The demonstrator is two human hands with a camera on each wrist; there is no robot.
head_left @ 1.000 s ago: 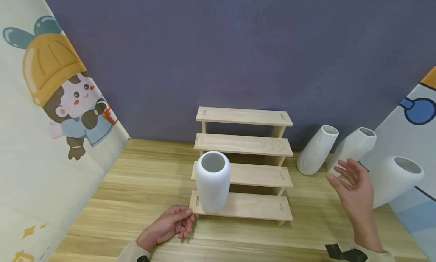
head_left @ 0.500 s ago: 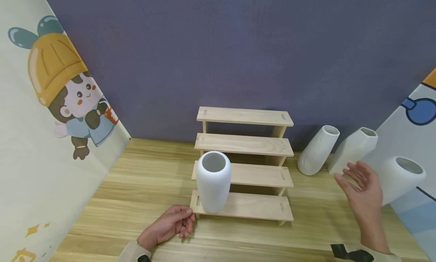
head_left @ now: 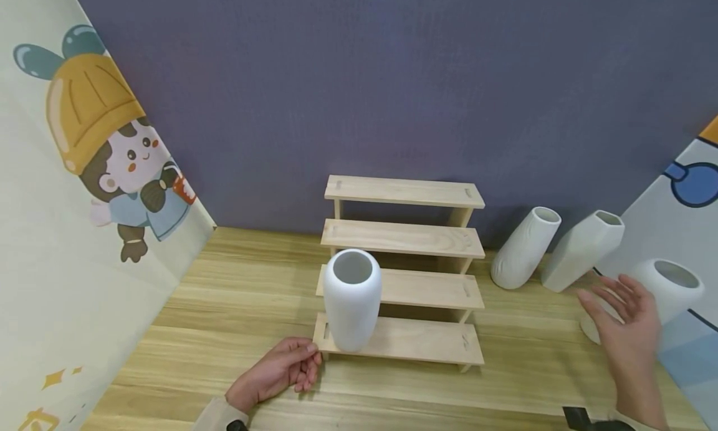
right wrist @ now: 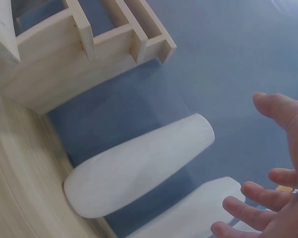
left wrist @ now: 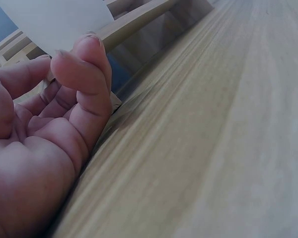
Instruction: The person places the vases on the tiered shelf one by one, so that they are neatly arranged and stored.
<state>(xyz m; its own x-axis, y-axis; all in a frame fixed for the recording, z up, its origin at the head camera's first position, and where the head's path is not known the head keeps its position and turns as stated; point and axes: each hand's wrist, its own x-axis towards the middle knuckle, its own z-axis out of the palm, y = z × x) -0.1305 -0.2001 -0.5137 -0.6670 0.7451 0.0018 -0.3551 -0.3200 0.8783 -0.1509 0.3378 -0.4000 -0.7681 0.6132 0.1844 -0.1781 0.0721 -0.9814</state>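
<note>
A pale wooden four-step display stand point(head_left: 429, 339) stands on the table. One white vase point(head_left: 352, 312) sits upright at the left end of its lowest step. My left hand point(head_left: 280, 370) pinches the front left corner of that step between thumb and curled fingers, close below the vase. On the right, my right hand point(head_left: 628, 328) has its fingers spread and holds nothing. It overlaps a rounded white vase point(head_left: 675, 294) in the head view and hides much of its body. In the right wrist view the thumb and fingers of this hand point(right wrist: 288, 208) are apart.
A ribbed white vase point(head_left: 521, 250) and an angular white vase point(head_left: 583, 250) stand right of the stand, near the dark blue back wall point(head_left: 392, 76). The wood-grain table point(head_left: 241, 294) is bounded by printed panels at left and right.
My right hand has moved right, away from the angular vase and in front of the rounded one. The left hand, the stand and the vase on it have stayed put.
</note>
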